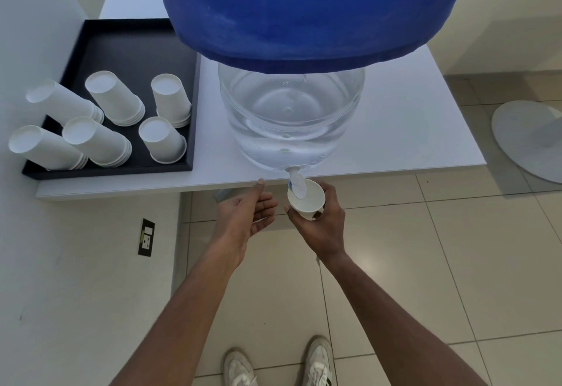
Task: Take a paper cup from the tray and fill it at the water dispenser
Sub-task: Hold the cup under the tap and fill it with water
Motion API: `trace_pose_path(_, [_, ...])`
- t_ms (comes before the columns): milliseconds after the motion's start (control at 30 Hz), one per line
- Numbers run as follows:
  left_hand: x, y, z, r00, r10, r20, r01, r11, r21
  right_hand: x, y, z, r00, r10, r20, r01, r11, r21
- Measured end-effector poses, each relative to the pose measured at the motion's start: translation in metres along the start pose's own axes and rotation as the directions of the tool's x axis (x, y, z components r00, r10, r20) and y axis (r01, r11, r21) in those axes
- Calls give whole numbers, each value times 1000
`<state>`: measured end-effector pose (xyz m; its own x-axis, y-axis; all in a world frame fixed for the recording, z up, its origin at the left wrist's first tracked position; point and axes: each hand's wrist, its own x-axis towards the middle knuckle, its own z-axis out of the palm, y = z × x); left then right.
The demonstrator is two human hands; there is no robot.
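Note:
My right hand [319,224] holds a white paper cup [307,200] from below, right under the white tap [295,183] of the water dispenser. The dispenser is a clear water bottle [290,118] with a blue cover [304,8], standing on the white counter [410,111]. The tap's lever hangs over the cup's mouth. My left hand [249,215] is just left of the cup, fingers apart, holding nothing, its fingertips near the counter's front edge. A black tray [127,48] at the left carries several stacks of upside-down white paper cups [164,139].
A white wall with a dark power socket [146,237] stands at the left below the counter. A round grey base [529,139] lies on the tiled floor at the right. My shoes [316,361] show at the bottom.

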<state>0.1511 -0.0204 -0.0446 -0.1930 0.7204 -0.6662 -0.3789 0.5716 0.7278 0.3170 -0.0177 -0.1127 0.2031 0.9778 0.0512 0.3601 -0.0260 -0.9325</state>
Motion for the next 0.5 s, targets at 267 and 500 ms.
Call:
trace_pose_path(267, [14, -49, 14, 991, -106, -77, 108, 994, 21, -10, 7, -22, 998, 63, -7, -63, 998, 10])
trace_pose_path(500, [-10, -57, 63, 976, -191, 109, 189, 982, 27, -12, -5, -65, 999, 29, -22, -27, 998, 58])
